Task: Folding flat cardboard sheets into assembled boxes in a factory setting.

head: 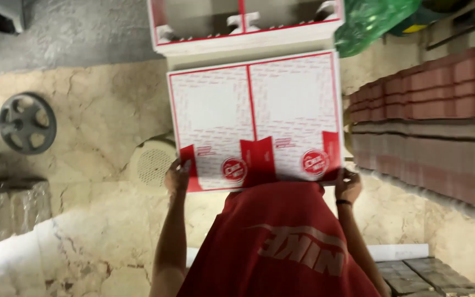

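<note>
Head view: the flat white-and-red box [255, 118] lies ahead of the chest, long axis pointing away. Left hand [177, 175] and right hand [348, 184] grip its near corners, fingers curled on the edges, equally near.

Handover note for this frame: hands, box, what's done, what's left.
Left hand: gripping the near left corner of the flat white and red box.
Right hand: gripping the near right corner of it.
Box: held level in front of the chest, clear of the floor, its far edge by a white and red unit ahead.
Around: stacked reddish tiles to the right, a round vent on the stone floor, a grey wheel to the left.
Done: box lifted, both hands on.
Left: box not yet set down.
</note>
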